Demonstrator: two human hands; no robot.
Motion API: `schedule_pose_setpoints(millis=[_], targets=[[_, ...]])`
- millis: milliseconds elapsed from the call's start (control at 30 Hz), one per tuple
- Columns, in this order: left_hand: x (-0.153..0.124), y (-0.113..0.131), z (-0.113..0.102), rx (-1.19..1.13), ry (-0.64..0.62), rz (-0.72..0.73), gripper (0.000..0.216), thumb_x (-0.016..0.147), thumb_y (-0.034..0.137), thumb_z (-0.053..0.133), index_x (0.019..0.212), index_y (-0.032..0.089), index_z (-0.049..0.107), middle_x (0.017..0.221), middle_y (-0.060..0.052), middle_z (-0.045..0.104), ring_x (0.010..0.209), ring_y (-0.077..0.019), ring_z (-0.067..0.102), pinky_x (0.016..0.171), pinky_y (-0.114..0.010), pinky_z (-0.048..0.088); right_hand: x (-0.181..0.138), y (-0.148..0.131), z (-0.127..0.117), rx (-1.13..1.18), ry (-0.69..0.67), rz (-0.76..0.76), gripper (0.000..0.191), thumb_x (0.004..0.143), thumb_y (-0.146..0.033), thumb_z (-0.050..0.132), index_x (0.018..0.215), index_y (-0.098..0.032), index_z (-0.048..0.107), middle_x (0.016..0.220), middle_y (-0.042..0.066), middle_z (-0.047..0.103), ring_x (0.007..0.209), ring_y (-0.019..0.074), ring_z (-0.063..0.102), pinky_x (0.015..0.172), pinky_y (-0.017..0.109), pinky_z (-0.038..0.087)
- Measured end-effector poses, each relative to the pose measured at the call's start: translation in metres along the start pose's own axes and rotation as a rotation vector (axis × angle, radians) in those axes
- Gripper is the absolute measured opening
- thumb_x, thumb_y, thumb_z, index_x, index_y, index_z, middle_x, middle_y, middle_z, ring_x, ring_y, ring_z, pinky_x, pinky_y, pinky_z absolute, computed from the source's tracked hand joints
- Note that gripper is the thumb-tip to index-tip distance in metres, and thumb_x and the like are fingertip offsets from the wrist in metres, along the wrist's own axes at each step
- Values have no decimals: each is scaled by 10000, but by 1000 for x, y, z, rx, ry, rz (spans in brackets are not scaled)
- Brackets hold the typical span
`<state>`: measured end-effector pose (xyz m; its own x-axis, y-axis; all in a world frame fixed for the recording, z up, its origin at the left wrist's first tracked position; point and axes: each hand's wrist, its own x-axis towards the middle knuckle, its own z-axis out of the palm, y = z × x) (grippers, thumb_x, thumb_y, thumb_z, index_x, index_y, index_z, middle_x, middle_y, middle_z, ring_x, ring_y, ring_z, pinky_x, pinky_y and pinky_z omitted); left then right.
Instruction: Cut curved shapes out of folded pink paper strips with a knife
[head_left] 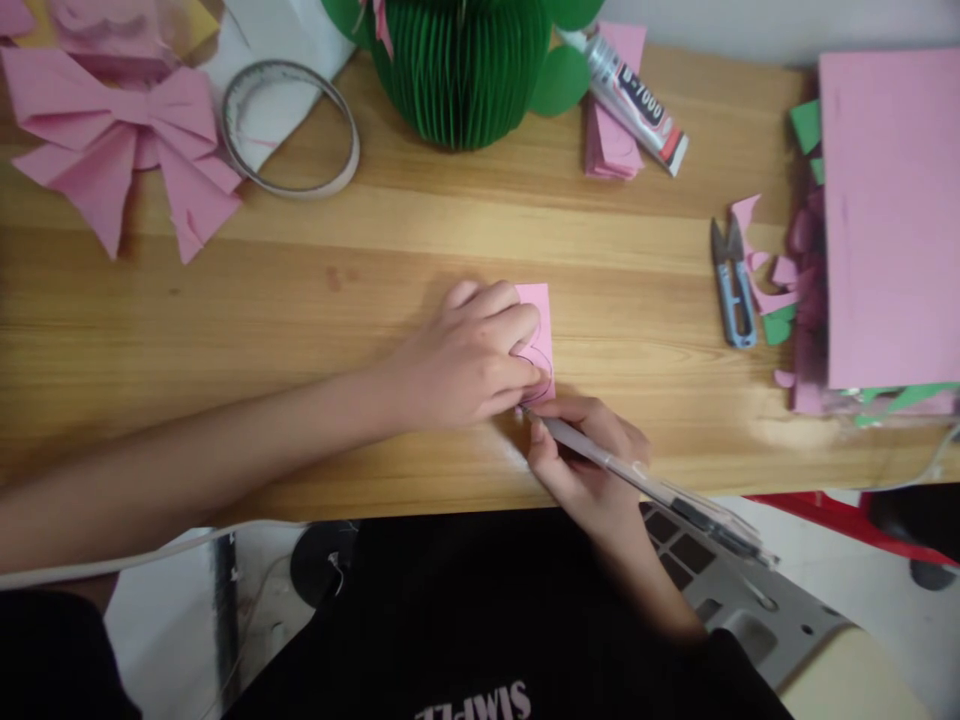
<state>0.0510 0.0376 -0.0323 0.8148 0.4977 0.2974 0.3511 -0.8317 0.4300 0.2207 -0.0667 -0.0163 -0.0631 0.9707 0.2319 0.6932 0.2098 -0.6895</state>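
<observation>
My left hand [491, 350] presses down with curled fingers on a small piece of pink paper [545, 310] lying on the wooden table. Dark curved lines are drawn on the paper, and the fingers cover its left part. Gripped in my right hand [592, 450] is a clear-barrelled pen [637, 475]. Its tip meets the lower edge of the paper, close to my left fingertips. Whatever lies beneath my left palm is hidden.
A pink paper bow [135, 120], a tape roll [347, 170] and a green honeycomb paper ball [461, 80] lie along the back. A glue tube [634, 100] rests on folded pink paper [604, 150]. To the right are thread snips [733, 290], paper scraps [784, 270] and pink sheets [892, 220].
</observation>
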Motion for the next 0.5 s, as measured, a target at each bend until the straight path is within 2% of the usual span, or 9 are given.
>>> schedule_pose_setpoints(millis=[167,500], targets=[[0,-1,2,31,59,43,258,978,294,567,787,243,732,819,-27,513,878,-225,441,774,-382,264,0,2,1,11,-5,-4,64,857,-175,630,917,-194,624,784,7,760,704,128,728,586,223,568],[0,0,1,16,39,23,224,973,286,575,813,250,728,826,-20,496,885,-219,426,780,-384,267,1,2,1,10,-12,-6,59,859,-172,632,915,-190,634,767,11,752,697,129,724,601,231,573]])
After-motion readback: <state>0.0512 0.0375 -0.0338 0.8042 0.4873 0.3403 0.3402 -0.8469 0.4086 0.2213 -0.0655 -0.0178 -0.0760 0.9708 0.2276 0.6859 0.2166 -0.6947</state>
